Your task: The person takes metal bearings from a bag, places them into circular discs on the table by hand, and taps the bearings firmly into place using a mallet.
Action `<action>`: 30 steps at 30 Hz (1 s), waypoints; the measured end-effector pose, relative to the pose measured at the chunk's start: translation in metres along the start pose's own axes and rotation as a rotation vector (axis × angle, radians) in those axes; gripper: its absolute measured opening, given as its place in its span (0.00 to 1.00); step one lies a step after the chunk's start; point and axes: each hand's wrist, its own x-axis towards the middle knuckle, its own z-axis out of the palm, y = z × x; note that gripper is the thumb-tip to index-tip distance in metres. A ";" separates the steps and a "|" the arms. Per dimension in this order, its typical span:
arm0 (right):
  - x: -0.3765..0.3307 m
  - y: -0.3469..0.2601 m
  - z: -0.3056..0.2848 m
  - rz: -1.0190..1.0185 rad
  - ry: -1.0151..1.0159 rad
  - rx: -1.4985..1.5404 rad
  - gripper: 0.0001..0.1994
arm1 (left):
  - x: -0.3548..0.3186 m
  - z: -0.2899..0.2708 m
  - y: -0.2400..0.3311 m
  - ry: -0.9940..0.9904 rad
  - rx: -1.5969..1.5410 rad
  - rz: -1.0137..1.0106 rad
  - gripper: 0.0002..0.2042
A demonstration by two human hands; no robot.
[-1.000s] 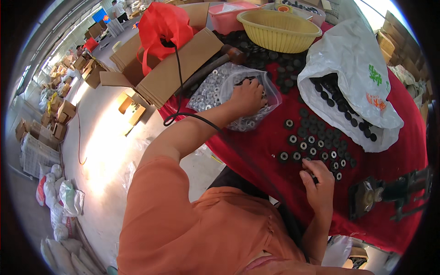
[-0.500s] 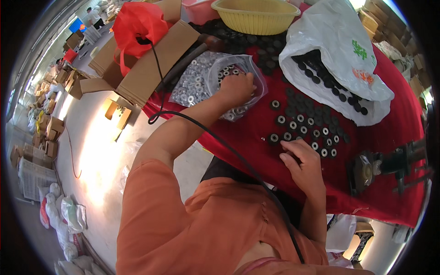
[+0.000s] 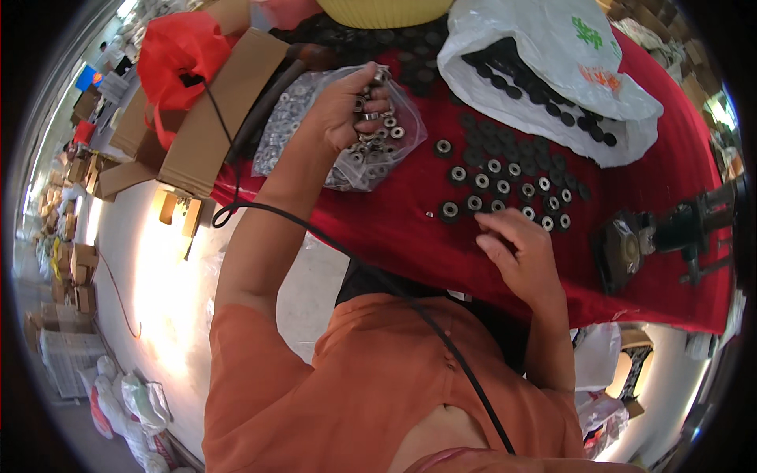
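Note:
My left hand (image 3: 335, 110) is turned palm up over a clear plastic bag (image 3: 404, 110), its fingers curled around several small metal ball bearings (image 3: 369, 117). More shiny bearings lie inside the bag below it. My right hand (image 3: 522, 251) rests at the near edge of a group of black round discs (image 3: 493, 142) on the red cloth. Its thumb and fingers are loosely bent and apart, with nothing visible between them. Several of the nearer discs carry a metal bearing (image 3: 502, 187) in their middle; the farther ones are plain black.
A white plastic bag (image 3: 544, 47) spills black discs at the far right. A dark green metal hand press (image 3: 670, 232) stands on the red cloth (image 3: 378, 225) at right. At left are an open cardboard box (image 3: 225, 102) with a red bag (image 3: 185, 59). A black cable (image 3: 347, 244) crosses in front of me.
My left hand has come up from inside the clear bag and turned over, now showing bearings in its fingers. My right hand stays beside the discs. The whole view has shifted.

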 end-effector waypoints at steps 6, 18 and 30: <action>0.040 0.000 0.001 -0.050 0.249 -0.045 0.10 | 0.019 0.063 -0.066 -0.148 -0.679 -0.181 0.09; 0.075 0.030 0.021 -0.019 0.413 -0.262 0.11 | 0.080 0.075 -0.114 -0.212 -0.924 -0.083 0.10; 0.069 0.023 0.008 0.093 0.380 -0.250 0.11 | 0.086 0.063 -0.103 -0.296 -0.978 -0.089 0.11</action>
